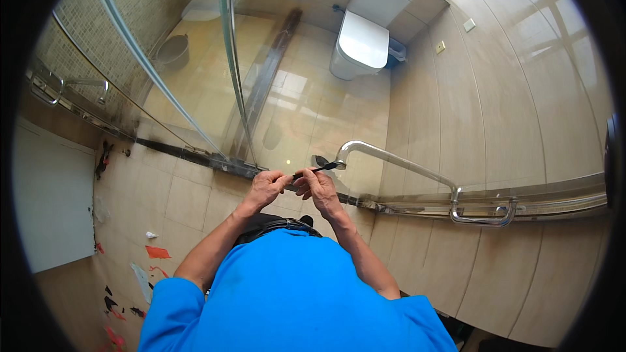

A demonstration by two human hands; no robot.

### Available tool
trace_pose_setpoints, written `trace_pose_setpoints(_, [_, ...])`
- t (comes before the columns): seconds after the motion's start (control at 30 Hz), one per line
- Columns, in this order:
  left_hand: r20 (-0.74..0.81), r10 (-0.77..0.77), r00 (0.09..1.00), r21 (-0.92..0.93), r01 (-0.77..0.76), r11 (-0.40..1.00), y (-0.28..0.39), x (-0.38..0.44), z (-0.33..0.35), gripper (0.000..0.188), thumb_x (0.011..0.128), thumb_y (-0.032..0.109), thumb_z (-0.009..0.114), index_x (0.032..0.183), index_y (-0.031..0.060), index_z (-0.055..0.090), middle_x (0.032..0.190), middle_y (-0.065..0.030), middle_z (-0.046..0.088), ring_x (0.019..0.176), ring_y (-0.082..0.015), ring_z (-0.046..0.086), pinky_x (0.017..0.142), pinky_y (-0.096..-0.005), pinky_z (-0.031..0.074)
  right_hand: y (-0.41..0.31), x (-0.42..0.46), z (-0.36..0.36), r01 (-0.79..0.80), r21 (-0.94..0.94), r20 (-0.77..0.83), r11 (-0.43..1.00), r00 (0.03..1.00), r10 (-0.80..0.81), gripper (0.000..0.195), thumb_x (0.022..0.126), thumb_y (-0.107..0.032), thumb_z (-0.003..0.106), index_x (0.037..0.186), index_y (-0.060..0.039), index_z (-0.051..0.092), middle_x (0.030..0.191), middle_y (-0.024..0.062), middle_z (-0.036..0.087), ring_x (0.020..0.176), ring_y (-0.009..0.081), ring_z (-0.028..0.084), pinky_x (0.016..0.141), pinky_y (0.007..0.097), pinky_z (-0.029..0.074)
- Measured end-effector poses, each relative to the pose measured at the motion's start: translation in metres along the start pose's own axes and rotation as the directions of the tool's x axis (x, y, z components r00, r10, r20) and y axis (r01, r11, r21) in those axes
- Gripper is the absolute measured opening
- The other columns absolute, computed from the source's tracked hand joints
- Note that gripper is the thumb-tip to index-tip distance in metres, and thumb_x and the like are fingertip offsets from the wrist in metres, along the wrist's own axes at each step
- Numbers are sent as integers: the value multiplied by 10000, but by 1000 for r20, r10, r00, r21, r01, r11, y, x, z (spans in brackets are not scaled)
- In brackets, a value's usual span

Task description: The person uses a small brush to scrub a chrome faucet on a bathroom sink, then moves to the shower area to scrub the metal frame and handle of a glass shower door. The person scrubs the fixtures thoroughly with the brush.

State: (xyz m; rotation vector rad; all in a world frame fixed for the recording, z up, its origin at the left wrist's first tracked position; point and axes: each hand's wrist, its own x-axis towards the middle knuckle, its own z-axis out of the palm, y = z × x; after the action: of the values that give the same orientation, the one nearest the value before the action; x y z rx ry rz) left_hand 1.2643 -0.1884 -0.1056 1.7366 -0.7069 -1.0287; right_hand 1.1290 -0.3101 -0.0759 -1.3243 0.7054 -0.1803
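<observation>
Both hands are in front of my waist, close together above the dark door threshold. My left hand (266, 189) pinches one end of a thin black rod-like tool (317, 170). Fingers of my right hand (317, 189) hold the same tool farther along its shaft. Its wider black tip points right, beside the end of a bent chrome door handle (401, 156); I cannot tell whether they touch. The exact kind of tool is too small to tell. Below the tip a small dark object (321, 160) shows near the floor.
Glass door panels with metal edges (227, 58) stand at the left. Beyond them are a grey bucket (173, 52) and a dark floor strip (269, 78). A white toilet (363, 39) stands at the back. Scraps, one of them red (157, 252), lie on the tiles at lower left, near a white panel (54, 195).
</observation>
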Motion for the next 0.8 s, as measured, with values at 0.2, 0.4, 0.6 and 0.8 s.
trace_pose_setpoints(0.2, [24, -12, 1000, -73, 13, 997, 3, -11, 0, 289, 911, 306, 601, 812, 44, 673, 599, 18, 568, 522, -50, 472, 460, -238, 373, 5, -5, 8, 6, 57, -77, 998, 997, -2, 355, 987, -331, 479, 996, -9, 628, 847, 78, 665, 681, 129, 627, 576, 245, 499])
trace_pose_setpoints(0.4, [21, -42, 999, -57, 43, 997, -5, -3, 3, 304, 902, 319, 609, 830, 31, 675, 618, -7, 598, 556, -67, 532, 497, -243, 424, 10, -3, 2, -4, 22, -87, 1000, 996, 6, 340, 981, -320, 496, 993, -9, 633, 842, 71, 659, 681, 128, 626, 578, 248, 500])
trace_pose_setpoints(0.6, [8, -60, 998, -74, 60, 995, -1, -10, 3, 323, 888, 339, 623, 836, 28, 691, 611, -20, 602, 556, -78, 545, 494, -254, 435, 4, -7, 6, 10, 29, -111, 1000, 994, -7, 345, 981, -315, 495, 992, 2, 630, 847, 80, 663, 682, 128, 628, 579, 247, 498])
trace_pose_setpoints(0.8, [39, -47, 998, -83, 50, 995, 3, 0, 4, 327, 892, 341, 625, 835, 25, 689, 622, -22, 603, 550, -71, 538, 485, -251, 430, 8, -3, 0, 15, -13, -107, 1000, 994, -16, 328, 986, -317, 484, 989, -21, 625, 822, 73, 662, 650, 125, 624, 550, 246, 492])
